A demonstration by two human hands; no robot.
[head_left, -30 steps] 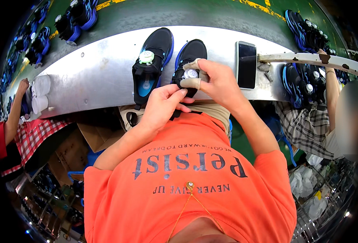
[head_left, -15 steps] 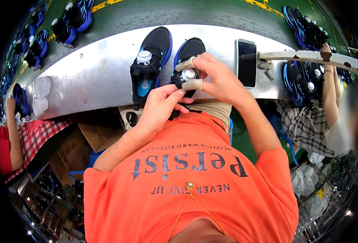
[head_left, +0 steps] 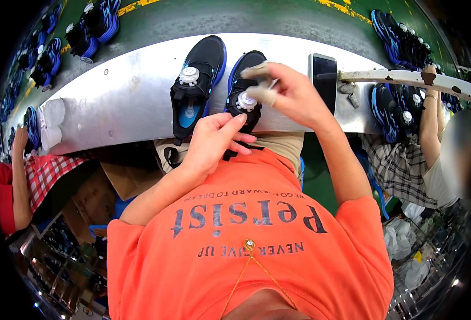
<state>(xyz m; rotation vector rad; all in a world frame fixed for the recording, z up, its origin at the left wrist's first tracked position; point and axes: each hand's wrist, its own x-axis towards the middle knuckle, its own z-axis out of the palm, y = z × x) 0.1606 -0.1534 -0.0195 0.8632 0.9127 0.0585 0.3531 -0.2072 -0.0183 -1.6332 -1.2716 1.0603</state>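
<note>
Black shoe (head_left: 236, 85) with blue sole edging, one. Location: on the worktop (head_left: 129, 88), toe pointing away from the wearer, heel at the near edge, under both hands. Fitted with a round white dial (head_left: 245, 101) on its upper.

Companion shoe (head_left: 205, 61), one, same colours, pale-blue insole. Located just left of the first, same heading, untouched; carries a second white dial (head_left: 189, 76).

Left hand (head_left: 210, 141): bare, at the heel of the first shoe, thumb laid toward the collar. Grip: thumb and forefinger close together; whether shoe material is pinched between them cannot be told.

Right hand (head_left: 294, 95): beige covers (head_left: 261, 95) on the thumb and a finger. Grip: digits spread, clasping nothing that can be made out; thumb beside the dial, contact uncertain, slightly blurred.

Step in hand, by judgement: work at the dial of the first shoe, left hand apparently steadying the heel. Next move, by judgement: any further turn of this dial would call for the covered digits to close around its rim, heel held firm.

Also on the worktop: dark-screened phone (head_left: 323, 82), right of the hands; small grey lumps (head_left: 349, 94) beside it; two white round items (head_left: 51, 124) at far left.
</note>
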